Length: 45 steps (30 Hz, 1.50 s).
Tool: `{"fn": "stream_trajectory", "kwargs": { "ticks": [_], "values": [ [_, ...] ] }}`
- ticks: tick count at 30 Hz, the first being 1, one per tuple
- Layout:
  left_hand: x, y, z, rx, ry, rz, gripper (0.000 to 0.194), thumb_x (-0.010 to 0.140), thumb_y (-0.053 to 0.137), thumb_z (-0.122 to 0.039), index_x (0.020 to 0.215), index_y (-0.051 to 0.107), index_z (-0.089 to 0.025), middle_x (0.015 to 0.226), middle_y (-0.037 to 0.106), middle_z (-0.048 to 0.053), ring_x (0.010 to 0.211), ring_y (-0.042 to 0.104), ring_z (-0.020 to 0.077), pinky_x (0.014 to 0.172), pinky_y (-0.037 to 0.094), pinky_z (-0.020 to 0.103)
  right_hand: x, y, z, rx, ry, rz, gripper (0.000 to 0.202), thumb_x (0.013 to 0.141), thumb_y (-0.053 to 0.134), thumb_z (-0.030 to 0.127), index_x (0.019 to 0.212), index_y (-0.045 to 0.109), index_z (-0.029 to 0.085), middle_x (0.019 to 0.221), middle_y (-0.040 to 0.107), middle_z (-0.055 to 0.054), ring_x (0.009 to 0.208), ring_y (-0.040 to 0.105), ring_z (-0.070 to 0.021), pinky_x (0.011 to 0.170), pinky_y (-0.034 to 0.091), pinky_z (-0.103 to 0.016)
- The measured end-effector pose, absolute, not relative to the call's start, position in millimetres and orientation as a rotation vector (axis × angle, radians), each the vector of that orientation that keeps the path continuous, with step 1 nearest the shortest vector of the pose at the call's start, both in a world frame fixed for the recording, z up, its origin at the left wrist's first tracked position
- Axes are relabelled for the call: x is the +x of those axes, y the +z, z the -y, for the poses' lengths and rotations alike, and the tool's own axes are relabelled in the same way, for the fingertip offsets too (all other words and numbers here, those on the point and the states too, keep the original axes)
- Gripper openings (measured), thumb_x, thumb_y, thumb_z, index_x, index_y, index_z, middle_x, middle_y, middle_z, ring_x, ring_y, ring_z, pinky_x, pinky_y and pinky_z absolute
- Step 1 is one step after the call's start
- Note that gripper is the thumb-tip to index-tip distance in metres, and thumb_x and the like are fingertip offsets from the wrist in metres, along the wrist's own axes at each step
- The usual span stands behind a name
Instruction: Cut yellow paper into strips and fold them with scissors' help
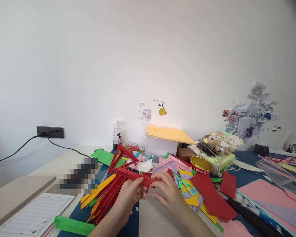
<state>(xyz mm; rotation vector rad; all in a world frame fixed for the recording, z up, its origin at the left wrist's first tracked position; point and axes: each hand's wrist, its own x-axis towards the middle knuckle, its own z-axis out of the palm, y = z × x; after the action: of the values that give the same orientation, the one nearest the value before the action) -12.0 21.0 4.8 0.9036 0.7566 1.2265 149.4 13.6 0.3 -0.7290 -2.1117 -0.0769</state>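
A folded red paper strip (134,176) is held up in front of me, its left end free. My left hand (132,194) pinches it, thumb on top and fingers curled underneath. At its right end are the bent fingers of my right hand (169,191), which grip the edge; the right thumb sits lower, a little apart. Just behind rises a red folded-paper triangle frame (120,158). Left of my hands lies a bundle of long folded strips (108,194) in red, yellow and green. Turquoise scissors (184,184) rest on paper scraps to the right of my right hand.
An open gold tin (201,164), a white box (160,144) under orange sheets and a bottle (117,135) stand toward the wall. Red paper pieces (214,197) and pink sheets (268,204) lie right. A green strip (74,225) and a printed grid sheet (37,214) lie left.
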Motion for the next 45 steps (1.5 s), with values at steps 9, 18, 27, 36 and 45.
{"fn": "stream_trajectory", "kwargs": {
  "ticks": [9,18,27,36,45],
  "values": [
    [-13,7,-19,0.933,1.162,-0.848,0.032,0.062,0.069,-0.041,0.059,0.057,-0.011,0.046,0.06,0.004,0.043,0.055,0.012,0.046,0.04,0.021,146,0,-11,-0.58,-0.168,2.134,0.023,0.085,0.042,0.009,0.094,0.058,0.021,0.089,0.064,-0.005,0.083,0.052,-0.0175,0.071,0.044,-0.031],
    [-9,10,-15,0.953,1.178,-0.848,0.03,0.06,0.069,-0.039,0.06,0.057,-0.011,0.05,0.064,0.006,0.046,0.058,0.0134,0.05,0.046,0.023,142,-1,-13,-0.696,0.005,2.07,0.012,0.083,0.047,0.014,0.078,0.055,0.019,0.079,0.058,-0.004,0.076,0.048,-0.0167,0.065,0.041,-0.029],
    [-7,5,-16,0.996,1.127,-0.824,0.013,0.054,0.06,-0.019,0.064,0.058,-0.011,0.05,0.064,0.004,0.046,0.06,0.0143,0.049,0.046,0.024,144,-8,-19,-0.784,0.08,2.03,0.012,0.084,0.046,0.016,0.077,0.056,0.019,0.076,0.057,-0.003,0.074,0.049,-0.017,0.064,0.04,-0.028],
    [-7,-3,-20,1.018,1.152,-0.762,0.032,0.049,0.076,-0.033,0.065,0.06,-0.01,0.05,0.064,0.004,0.044,0.058,0.0122,0.047,0.045,0.023,143,-8,-19,-0.892,0.26,1.912,0.008,0.076,0.055,0.018,0.067,0.056,0.02,0.077,0.056,-0.003,0.076,0.053,-0.0176,0.068,0.042,-0.029],
    [-8,1,-16,0.995,1.178,-0.776,0.037,0.051,0.078,-0.036,0.071,0.06,-0.01,0.059,0.066,0.006,0.05,0.059,0.0128,0.054,0.047,0.025,142,-9,-21,-0.909,0.472,1.815,0.009,0.072,0.057,0.016,0.064,0.057,0.019,0.075,0.059,-0.003,0.074,0.056,-0.0176,0.066,0.044,-0.029]
  ]
}}
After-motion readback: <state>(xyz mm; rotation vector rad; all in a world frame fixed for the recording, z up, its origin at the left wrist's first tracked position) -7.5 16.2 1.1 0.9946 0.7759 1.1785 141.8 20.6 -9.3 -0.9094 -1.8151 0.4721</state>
